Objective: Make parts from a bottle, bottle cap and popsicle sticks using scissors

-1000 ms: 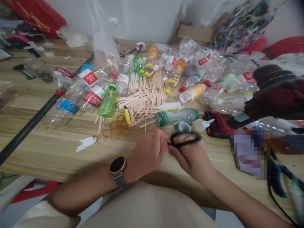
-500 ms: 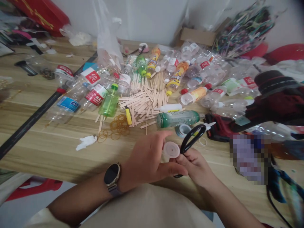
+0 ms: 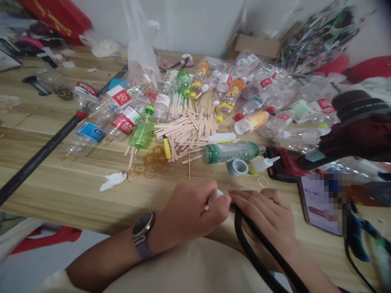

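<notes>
Near the table's front edge, my left hand (image 3: 191,209) is closed around a small white bottle cap (image 3: 219,193), mostly covered by the fingers. My right hand (image 3: 270,215) grips a pair of scissors (image 3: 259,236) by the black loop handles, which stretch down toward my body. The blades are hidden between the hands, close against the cap; whether they touch it I cannot tell. Just beyond the hands lie a roll of tape (image 3: 238,167), a small glue bottle (image 3: 263,164) and a green-tinted plastic bottle (image 3: 230,152) on its side.
Wooden sticks (image 3: 183,132) are heaped mid-table, with rubber bands (image 3: 154,160) and a yellow-handled tool (image 3: 166,148) beside them. Plastic bottles (image 3: 229,101) crowd behind. A red and black power drill (image 3: 351,130) and a phone (image 3: 319,209) lie at right; a black pole (image 3: 39,156) crosses the left.
The scissors' loops have swung from pointing away to pointing toward my body. My left fingers have closed around the cap, which was facing up in view, and my right hand has turned palm-down.
</notes>
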{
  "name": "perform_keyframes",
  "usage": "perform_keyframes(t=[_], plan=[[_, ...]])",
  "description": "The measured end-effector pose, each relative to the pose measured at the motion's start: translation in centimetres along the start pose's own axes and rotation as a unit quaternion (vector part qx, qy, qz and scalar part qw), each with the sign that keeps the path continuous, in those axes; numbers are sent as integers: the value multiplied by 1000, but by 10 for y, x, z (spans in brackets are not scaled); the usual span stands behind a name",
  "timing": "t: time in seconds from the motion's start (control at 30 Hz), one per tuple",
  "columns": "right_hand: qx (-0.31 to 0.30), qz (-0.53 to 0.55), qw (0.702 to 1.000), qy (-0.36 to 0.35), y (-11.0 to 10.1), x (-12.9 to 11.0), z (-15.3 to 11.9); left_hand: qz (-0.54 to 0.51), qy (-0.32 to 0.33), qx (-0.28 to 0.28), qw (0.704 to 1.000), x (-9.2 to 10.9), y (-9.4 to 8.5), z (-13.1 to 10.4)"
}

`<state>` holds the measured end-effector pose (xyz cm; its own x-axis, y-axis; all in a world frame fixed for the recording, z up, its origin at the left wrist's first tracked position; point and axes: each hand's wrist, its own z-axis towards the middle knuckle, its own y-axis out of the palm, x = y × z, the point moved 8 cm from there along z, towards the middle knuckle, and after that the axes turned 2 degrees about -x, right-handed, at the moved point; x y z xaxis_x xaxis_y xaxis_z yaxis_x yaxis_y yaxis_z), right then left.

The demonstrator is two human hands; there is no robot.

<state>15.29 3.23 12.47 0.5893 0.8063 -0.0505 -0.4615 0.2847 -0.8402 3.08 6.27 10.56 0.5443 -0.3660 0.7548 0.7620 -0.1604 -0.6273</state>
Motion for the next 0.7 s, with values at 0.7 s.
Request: perform_keyframes(t=[0.7], plan=[[-137,388,877,249,43,15,-15,167,199,137,956,13,-3,-8]])
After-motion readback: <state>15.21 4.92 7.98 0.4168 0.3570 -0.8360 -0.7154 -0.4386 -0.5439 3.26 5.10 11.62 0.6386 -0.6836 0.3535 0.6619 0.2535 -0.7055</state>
